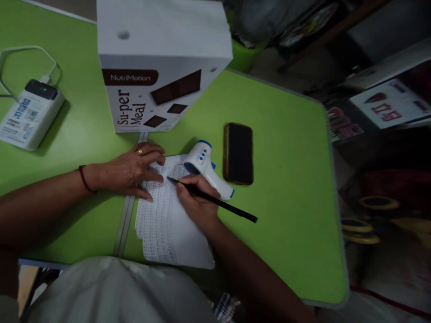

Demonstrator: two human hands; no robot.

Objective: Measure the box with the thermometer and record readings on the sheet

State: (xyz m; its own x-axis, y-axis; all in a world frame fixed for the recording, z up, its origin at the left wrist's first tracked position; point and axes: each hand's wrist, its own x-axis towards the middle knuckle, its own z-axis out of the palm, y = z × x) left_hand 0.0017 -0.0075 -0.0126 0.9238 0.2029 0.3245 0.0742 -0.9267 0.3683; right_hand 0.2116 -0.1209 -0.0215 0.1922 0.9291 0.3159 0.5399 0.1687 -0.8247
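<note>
- Right hand [198,202]: fingers and thumb closed around a slim black pen [232,207] near its writing end. Pen slants across the hand, tail end pointing right and toward the wearer, tip at the written part of the paper. Cannot tell if the tip touches.
- Paper [160,224]: on the green table [286,202], in front of the wearer. Dense rows of small marks fill the left part; the right part is blank. Left edge stepped; cannot tell whether one sheet or several. Marks too small to read.
- Left hand [131,172]: palm down, fingers apart and slightly bent, nothing gripped. Fingertips over the paper's upper left. Gold-coloured ring [140,152] on one finger, dark red band [86,179] at the wrist.
- White gun-shaped device [206,168], blue trim and three blue dots: lies at the paper's upper right, just beyond the right hand, which overlaps its handle in this view. Contact unclear.
- Phone [238,154]: dark screen up, brown edge, to the right of the device and apart from it.
- White box [161,96]: stands beyond the paper, lettered "NutriMotion" and "Su-per Meal".
- Far left: white power bank [33,114], white cable [25,48] plugged in.
</note>
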